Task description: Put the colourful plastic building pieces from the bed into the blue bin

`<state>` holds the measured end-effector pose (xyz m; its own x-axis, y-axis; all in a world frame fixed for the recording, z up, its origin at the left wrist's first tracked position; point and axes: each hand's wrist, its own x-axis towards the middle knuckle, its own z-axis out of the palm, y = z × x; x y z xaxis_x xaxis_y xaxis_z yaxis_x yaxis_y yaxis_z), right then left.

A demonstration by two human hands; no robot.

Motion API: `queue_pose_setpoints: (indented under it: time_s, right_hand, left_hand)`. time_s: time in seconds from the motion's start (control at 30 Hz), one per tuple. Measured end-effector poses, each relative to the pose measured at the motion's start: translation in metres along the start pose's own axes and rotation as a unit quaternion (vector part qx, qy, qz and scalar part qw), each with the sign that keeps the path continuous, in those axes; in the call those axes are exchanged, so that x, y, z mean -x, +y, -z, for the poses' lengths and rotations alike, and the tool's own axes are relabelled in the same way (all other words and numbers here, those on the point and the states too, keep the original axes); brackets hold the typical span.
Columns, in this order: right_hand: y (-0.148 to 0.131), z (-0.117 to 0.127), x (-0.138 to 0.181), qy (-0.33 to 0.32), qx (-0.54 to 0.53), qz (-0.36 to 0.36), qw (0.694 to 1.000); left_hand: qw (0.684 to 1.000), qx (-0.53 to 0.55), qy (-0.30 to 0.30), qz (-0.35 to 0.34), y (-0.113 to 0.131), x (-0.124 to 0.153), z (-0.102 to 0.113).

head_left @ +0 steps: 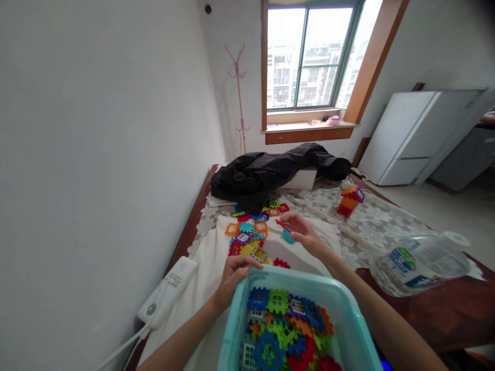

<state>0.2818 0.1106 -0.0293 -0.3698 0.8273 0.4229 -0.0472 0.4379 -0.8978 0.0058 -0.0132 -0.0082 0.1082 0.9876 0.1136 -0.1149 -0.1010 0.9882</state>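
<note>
My left hand (235, 275) grips the far left corner of a light teal plastic bin (305, 278), its fingers over the rim. Inside the bin lie several colourful interlocking building blocks (270, 348), some with window shapes. Beyond the rim, my right hand (305, 234) pinches a thin red block piece (284, 225), seen edge-on. Just under that hand a teal block (288, 237) rests on the white cloth. To the left, a pile of mixed blocks (247, 238) is spread on the cloth, and a red block (281, 263) lies close to the bin's far edge.
A small orange and red block structure (350, 200) stands farther right on the lace tablecloth. At the right lies a large clear plastic bottle (421, 263). A white power strip (168, 293) sits along the left wall. Black fabric (270, 172) covers a white box at the back.
</note>
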Motion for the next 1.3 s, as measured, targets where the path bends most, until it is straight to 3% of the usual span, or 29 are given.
queue_pose_setpoints:
  time_s: [0.1,0.17,0.27,0.33,0.4,0.57,0.7,0.77,0.83,0.93,1.13,1.3]
  right_hand:
    - [-0.034,0.000,-0.001,-0.162,-0.089,0.007,0.983]
    - [-0.043,-0.002,0.000,-0.231,-0.128,0.003,0.965]
    - [-0.029,-0.012,0.002,-0.175,-0.096,-0.026,0.980]
    - [-0.012,-0.022,0.002,-0.119,0.024,-0.037,0.992]
    - [0.001,-0.034,-0.002,-0.107,0.130,-0.001,0.986]
    - [0.000,-0.074,-0.036,-0.248,0.282,0.139,0.917]
    - [-0.002,-0.106,-0.061,-0.359,0.360,0.194,0.839]
    - [0.000,-0.112,-0.063,-0.383,0.371,0.212,0.819]
    - [0.002,-0.106,-0.058,-0.373,0.370,0.220,0.822]
    - [0.000,-0.078,-0.046,-0.326,0.378,0.210,0.841]
    - [0.000,-0.014,-0.012,-0.219,0.383,0.117,0.890]
    - [0.013,-0.002,0.014,-0.131,0.403,0.052,0.904]
  left_hand:
    - [1.000,-0.009,0.005,0.010,-0.002,0.001,0.002]
    - [1.000,-0.011,0.001,0.009,-0.003,0.001,0.003]
    - [1.000,-0.008,-0.003,0.005,-0.005,0.001,0.003]
    - [1.000,0.000,-0.007,0.007,-0.008,0.002,0.004]
    - [1.000,-0.002,-0.007,0.003,-0.009,0.003,0.004]
    - [0.999,-0.046,0.013,-0.025,-0.010,0.006,0.005]
    - [0.999,-0.030,0.027,-0.027,-0.018,0.008,0.006]
    - [0.998,-0.029,0.037,-0.032,-0.022,0.009,0.007]
    - [0.998,-0.033,0.039,-0.036,-0.025,0.010,0.008]
    - [0.999,-0.018,0.032,-0.033,-0.023,0.011,0.006]
    - [0.999,0.020,0.017,-0.023,-0.018,0.007,0.003]
    - [1.000,0.024,-0.011,-0.011,-0.016,0.006,0.004]
